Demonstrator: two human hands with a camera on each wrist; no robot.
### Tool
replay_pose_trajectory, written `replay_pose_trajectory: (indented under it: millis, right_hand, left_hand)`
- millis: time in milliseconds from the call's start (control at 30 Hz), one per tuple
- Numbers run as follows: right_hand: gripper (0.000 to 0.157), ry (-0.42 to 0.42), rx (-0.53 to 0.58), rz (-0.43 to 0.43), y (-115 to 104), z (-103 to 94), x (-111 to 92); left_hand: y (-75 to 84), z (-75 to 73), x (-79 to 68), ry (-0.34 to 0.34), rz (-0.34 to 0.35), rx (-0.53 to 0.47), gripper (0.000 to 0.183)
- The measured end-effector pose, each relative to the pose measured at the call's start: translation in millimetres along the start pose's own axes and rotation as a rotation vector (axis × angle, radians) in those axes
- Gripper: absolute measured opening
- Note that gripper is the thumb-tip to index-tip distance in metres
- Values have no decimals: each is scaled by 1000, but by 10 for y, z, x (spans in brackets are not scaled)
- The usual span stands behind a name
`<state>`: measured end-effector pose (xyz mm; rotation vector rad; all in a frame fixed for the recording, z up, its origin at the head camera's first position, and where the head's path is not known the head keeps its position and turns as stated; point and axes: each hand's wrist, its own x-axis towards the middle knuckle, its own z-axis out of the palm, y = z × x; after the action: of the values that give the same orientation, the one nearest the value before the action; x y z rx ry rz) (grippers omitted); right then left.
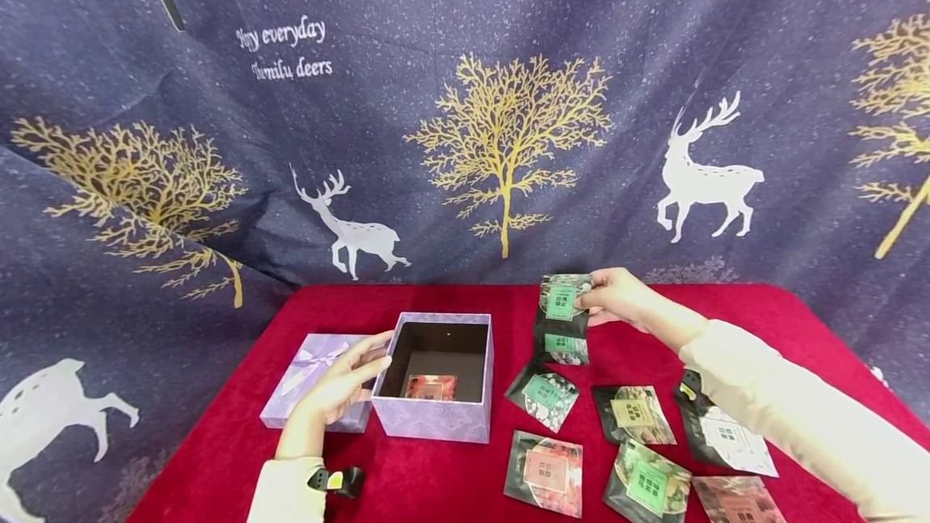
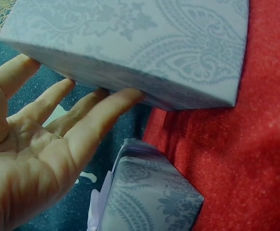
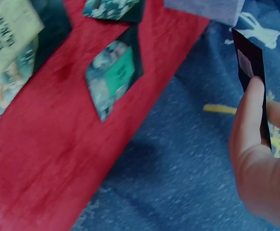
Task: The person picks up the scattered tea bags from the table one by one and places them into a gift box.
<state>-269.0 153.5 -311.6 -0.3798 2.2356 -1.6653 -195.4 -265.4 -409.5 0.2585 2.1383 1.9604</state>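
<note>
My right hand [image 1: 617, 299] pinches a dark flat packet [image 1: 550, 307] with a green label, raised above the far part of the table. In the right wrist view this packet [image 3: 248, 53] appears nearly edge-on between thumb and fingers. Just below it in the head view lies another green-labelled packet [image 1: 561, 345], partly hidden. My left hand [image 1: 341, 390] touches the left side of an open lilac box [image 1: 436, 420]; its fingertips [image 2: 132, 94] rest against the patterned wall, extended rather than wrapped around it. Inside the box a red packet [image 1: 429, 387] lies on the dark bottom.
A lilac lid [image 1: 279, 406] with a ribbon bow lies left of the box, partly behind my left hand. Several packets with green, yellow, white and red labels, among them a red one [image 1: 545, 472], lie to the right on the red cloth [image 1: 429, 483]. A printed curtain [image 1: 465, 184] hangs behind.
</note>
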Motion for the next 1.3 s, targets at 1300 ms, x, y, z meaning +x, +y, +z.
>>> replay_pose_trajectory:
  millis: [1300]
  right_hand:
    - [21, -225, 85, 106, -361, 1366, 449]
  left_hand:
    - [18, 4, 24, 10, -7, 55, 59]
